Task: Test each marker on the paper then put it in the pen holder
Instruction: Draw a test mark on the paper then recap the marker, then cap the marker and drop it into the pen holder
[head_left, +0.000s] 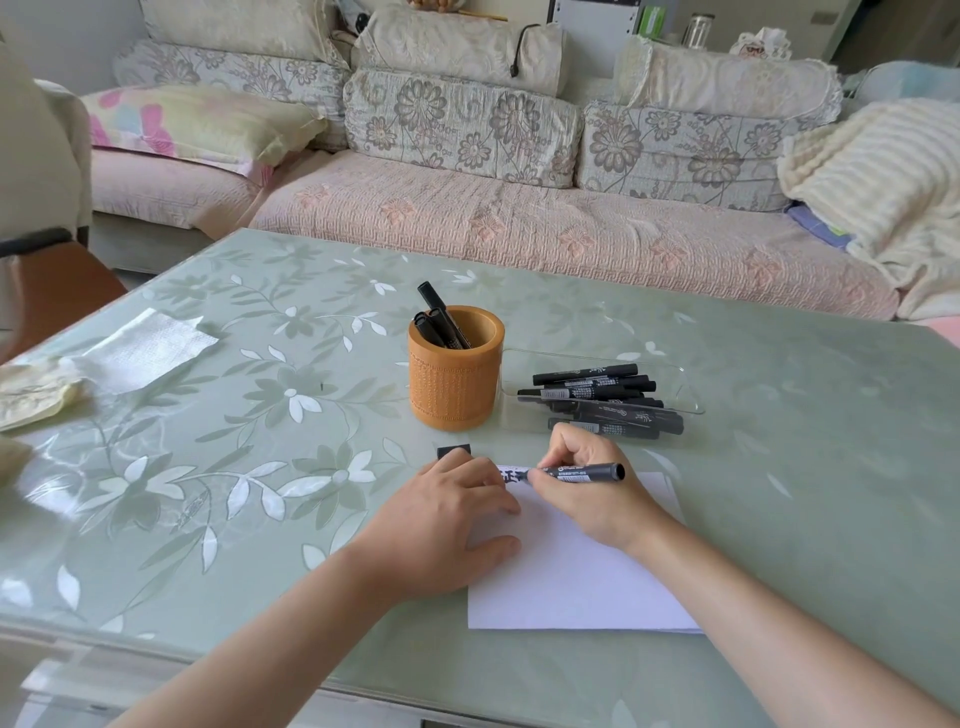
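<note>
My right hand (582, 483) grips a black marker (584, 473), its tip down on the top edge of the white paper (576, 577) where black marks show. My left hand (441, 525) lies on the paper's left side, and a black cap (453, 450) sticks out beyond its fingertips; whether the fingers hold it I cannot tell. The orange pen holder (455, 371) stands behind the paper with three black markers (439, 322) in it. Several more black markers (605, 400) lie on and beside a clear tray (670, 374) to the holder's right.
The table (260, 467) has a green floral glass top. A white tissue (150, 348) and a crumpled yellowish cloth (36, 389) lie at its left. A sofa (519, 223) with cushions runs along the far side.
</note>
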